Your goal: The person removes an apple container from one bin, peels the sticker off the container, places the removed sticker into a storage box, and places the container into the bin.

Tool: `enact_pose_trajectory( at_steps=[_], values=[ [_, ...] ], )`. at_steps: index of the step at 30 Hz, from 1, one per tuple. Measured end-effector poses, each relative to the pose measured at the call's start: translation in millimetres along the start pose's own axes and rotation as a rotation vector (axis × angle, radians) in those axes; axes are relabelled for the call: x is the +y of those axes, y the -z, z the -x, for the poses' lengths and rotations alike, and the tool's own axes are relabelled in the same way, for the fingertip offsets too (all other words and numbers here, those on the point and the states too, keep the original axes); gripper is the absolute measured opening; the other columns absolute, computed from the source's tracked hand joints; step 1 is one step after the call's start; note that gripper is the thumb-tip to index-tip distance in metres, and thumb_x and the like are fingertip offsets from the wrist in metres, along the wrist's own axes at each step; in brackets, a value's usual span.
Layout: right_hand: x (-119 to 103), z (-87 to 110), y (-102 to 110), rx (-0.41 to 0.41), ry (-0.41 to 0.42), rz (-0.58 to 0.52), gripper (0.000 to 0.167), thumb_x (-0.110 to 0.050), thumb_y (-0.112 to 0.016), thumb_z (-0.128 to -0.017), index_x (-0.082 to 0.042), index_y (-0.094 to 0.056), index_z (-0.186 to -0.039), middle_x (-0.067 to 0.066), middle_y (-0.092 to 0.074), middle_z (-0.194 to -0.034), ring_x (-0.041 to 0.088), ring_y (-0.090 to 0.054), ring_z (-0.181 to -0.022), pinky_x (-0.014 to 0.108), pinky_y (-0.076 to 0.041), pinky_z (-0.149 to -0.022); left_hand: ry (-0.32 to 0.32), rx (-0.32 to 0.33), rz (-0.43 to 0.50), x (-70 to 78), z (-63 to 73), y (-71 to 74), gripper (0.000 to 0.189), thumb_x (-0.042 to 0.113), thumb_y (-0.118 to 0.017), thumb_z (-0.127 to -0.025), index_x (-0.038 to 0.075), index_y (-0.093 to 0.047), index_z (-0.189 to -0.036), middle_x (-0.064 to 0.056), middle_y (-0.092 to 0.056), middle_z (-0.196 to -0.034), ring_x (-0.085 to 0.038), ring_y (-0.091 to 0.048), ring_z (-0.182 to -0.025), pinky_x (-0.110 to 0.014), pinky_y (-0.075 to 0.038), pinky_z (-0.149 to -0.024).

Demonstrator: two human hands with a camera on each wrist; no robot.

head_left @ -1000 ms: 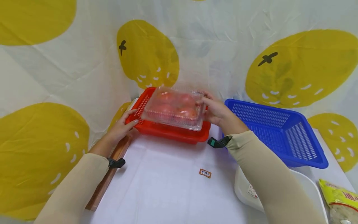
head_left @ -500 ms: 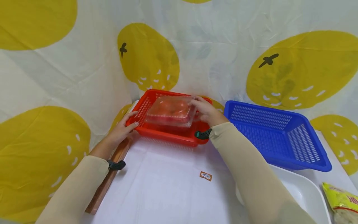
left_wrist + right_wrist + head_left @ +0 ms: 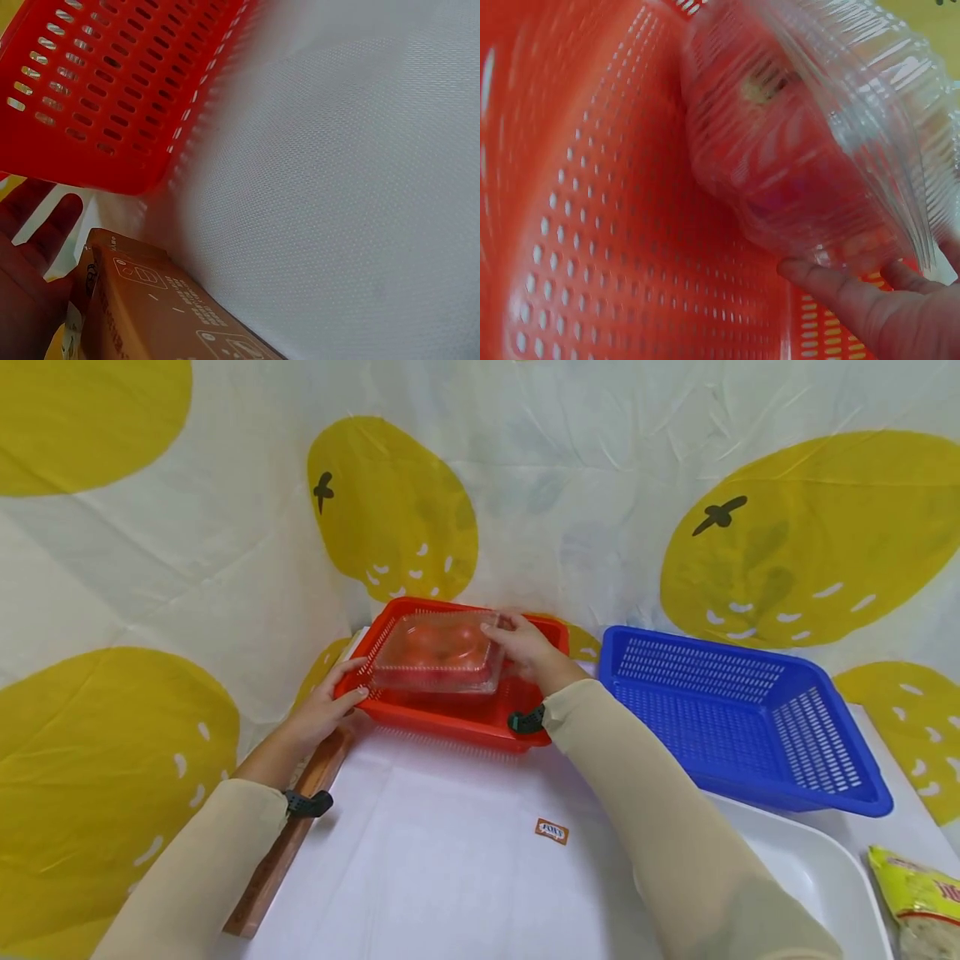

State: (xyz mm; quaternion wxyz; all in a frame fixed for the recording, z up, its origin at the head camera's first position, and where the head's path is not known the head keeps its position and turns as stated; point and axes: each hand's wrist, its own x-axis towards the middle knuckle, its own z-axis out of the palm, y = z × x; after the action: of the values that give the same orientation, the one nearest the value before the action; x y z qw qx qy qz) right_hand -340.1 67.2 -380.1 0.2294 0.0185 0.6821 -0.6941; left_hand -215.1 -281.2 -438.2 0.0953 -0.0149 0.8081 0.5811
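A clear plastic clamshell box [image 3: 435,672] with several round red fruits inside sits tilted within the red basket [image 3: 457,717]. My right hand [image 3: 527,647] grips the box by its right edge. Up close in the right wrist view, the fingers of that hand [image 3: 885,311] lie against the ribbed side of the box [image 3: 780,165], above the basket's slotted floor. At the basket's left end, my left hand [image 3: 321,714] touches the rim with extended fingers. The left wrist view has that hand [image 3: 30,281] beside the basket's end wall [image 3: 97,105], its fingers spread.
A blue basket [image 3: 697,739] stands to the right, with a white tray [image 3: 802,852] in front of it. Further right lies a yellow bag [image 3: 918,885]. A small orange-brown card [image 3: 552,832] is on the white cloth. Along the left edge runs a long brown box [image 3: 273,868].
My right hand has lowered the fruit box into the red basket and shifted it left. The left hand has stayed at the basket's left end.
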Motion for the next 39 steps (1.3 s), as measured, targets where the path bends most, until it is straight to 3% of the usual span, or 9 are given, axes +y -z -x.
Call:
enact_pose_trajectory(
  at_steps=[10,18,28,34,37,39],
  values=[
    [0,7.7,15,0.013,-0.018,0.259,0.077,-0.036,-0.074,-0.102,-0.026,-0.033,-0.166,0.009,-0.044,-0.158,0.035,-0.048,-0.14,0.057,-0.052,-0.109,-0.03,-0.024,0.024,-1.3,-1.4,-4.9,0.07,0.031,-0.062,-0.11,0.041,-0.025,-0.169,-0.011,-0.026,-0.172,-0.043,-0.033,-0.153,-0.061,-0.043,-0.115],
    [14,2.1,20,-0.004,-0.015,0.226,0.077,-0.035,-0.071,-0.104,-0.021,-0.03,-0.167,0.012,-0.04,-0.161,0.036,-0.048,-0.14,0.055,-0.05,-0.111,-0.03,-0.024,0.023,-2.4,-2.7,-6.9,0.07,0.033,-0.063,-0.109,0.042,-0.026,-0.168,-0.011,-0.025,-0.172,-0.043,-0.033,-0.152,-0.059,-0.046,-0.113],
    [22,-4.7,20,-0.007,-0.064,0.152,0.079,-0.036,-0.073,-0.103,-0.022,-0.029,-0.167,0.014,-0.048,-0.154,0.036,-0.055,-0.132,0.054,-0.052,-0.11,-0.011,0.012,0.011,-5.2,-4.2,-8.9,0.07,0.035,-0.065,-0.108,0.045,-0.027,-0.166,-0.007,-0.026,-0.172,-0.042,-0.036,-0.149,-0.057,-0.051,-0.109],
    [10,2.8,28,0.066,-0.06,0.125,0.079,-0.037,-0.072,-0.103,-0.022,-0.03,-0.169,0.011,-0.043,-0.161,0.037,-0.049,-0.141,0.054,-0.048,-0.114,-0.003,-0.009,-0.012,-1.0,-3.1,-6.8,0.071,0.036,-0.064,-0.108,0.043,-0.025,-0.168,-0.012,-0.026,-0.171,-0.043,-0.039,-0.145,-0.056,-0.055,-0.104],
    [-4,13.7,33,0.066,-0.02,0.106,0.073,-0.034,-0.068,-0.106,-0.019,-0.032,-0.168,0.012,-0.039,-0.164,0.04,-0.042,-0.147,0.056,-0.043,-0.118,-0.016,-0.009,-0.07,2.7,-1.7,-1.8,0.071,0.037,-0.063,-0.109,0.039,-0.025,-0.169,-0.016,-0.028,-0.169,-0.045,-0.041,-0.142,-0.058,-0.057,-0.101],
    [-15,24.4,37,0.053,0.015,0.121,0.071,-0.033,-0.066,-0.107,-0.018,-0.032,-0.168,0.012,-0.037,-0.167,0.042,-0.037,-0.151,0.057,-0.04,-0.12,-0.055,0.005,-0.157,5.9,-0.7,2.2,0.071,0.037,-0.064,-0.108,0.035,-0.028,-0.169,-0.017,-0.029,-0.168,-0.045,-0.04,-0.143,-0.059,-0.056,-0.101]
  ],
)
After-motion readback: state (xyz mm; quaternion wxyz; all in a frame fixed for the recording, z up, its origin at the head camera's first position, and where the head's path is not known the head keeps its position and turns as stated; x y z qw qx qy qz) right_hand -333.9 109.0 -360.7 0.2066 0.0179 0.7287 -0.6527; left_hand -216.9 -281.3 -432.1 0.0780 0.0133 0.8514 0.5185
